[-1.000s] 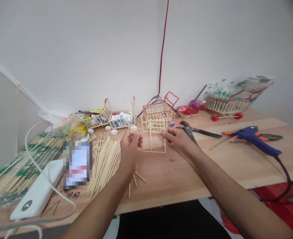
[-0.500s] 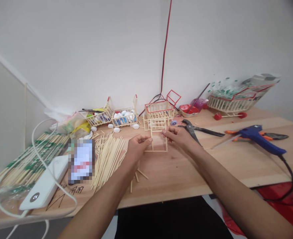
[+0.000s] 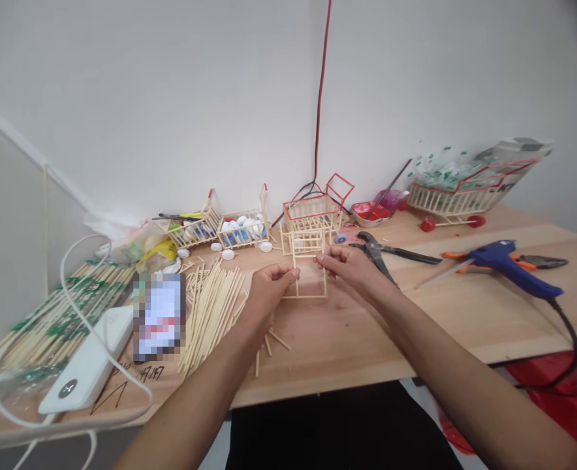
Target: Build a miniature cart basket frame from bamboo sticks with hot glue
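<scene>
Between my two hands is a small frame of wooden sticks [image 3: 312, 297], held above the table. My left hand [image 3: 273, 287] is closed, thumb and fingers pinching the frame's left upright. On the other side my right hand [image 3: 343, 264] pinches the right upright near a crossbar. Just behind the frame stands a miniature stick cart [image 3: 312, 207] with a red-painted rim and handle; the frame overlaps its lower part in view. Loose sticks [image 3: 215, 313] lie in a pile left of my left hand. Pliers [image 3: 379, 254] rest beyond my right hand.
At right lies a blue glue gun [image 3: 514, 264] over orange-handled pliers [image 3: 538, 261]. Two filled mini carts [image 3: 242, 232], a red paint dish [image 3: 371, 214] and a bigger cart [image 3: 457, 201] line the wall. A phone [image 3: 158, 316], a white power bank [image 3: 90, 359] and packed sticks [image 3: 58, 313] sit left.
Both hands keep the same pinch on the stick frame, which stays nearly in place. The whole view has shifted slightly, with things appearing a little further left.
</scene>
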`<state>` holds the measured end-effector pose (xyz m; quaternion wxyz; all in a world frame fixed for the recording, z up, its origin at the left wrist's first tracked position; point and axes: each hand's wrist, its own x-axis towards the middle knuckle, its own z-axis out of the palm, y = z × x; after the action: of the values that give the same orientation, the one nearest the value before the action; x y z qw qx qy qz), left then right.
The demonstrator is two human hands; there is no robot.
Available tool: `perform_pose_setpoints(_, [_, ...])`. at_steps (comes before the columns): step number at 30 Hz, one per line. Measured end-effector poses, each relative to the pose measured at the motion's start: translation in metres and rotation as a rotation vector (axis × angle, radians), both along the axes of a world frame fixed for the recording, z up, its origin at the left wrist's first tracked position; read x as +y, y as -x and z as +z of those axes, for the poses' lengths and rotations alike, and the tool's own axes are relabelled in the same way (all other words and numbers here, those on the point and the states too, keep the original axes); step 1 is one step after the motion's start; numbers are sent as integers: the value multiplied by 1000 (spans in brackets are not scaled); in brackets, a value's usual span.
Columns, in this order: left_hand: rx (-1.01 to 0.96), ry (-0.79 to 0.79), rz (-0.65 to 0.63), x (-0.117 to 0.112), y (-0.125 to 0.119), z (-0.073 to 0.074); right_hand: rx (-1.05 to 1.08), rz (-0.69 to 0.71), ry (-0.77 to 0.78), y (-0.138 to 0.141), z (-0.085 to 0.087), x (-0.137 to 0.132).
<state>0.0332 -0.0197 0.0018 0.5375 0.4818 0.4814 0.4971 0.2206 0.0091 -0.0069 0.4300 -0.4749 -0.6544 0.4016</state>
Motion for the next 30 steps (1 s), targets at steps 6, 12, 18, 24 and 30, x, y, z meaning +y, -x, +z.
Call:
perform_pose_setpoints(6, [14, 0, -27, 1, 2, -3, 37, 13, -8, 1, -1, -1])
perform_pose_setpoints(12, [39, -23, -35, 3, 3, -6, 65, 19, 24, 2, 0, -2])
perform_pose_setpoints(18, [-2, 6, -21, 2, 1, -3, 91, 22, 42, 6, -1, -3])
perform_pose_setpoints(24, [-47, 9, -13, 2, 2, 0, 116, 29, 51, 7, 2, -6])
perform_pose_setpoints(30, [-43, 20, -7, 2, 2, 1, 148, 14, 85, 7, 6, -9])
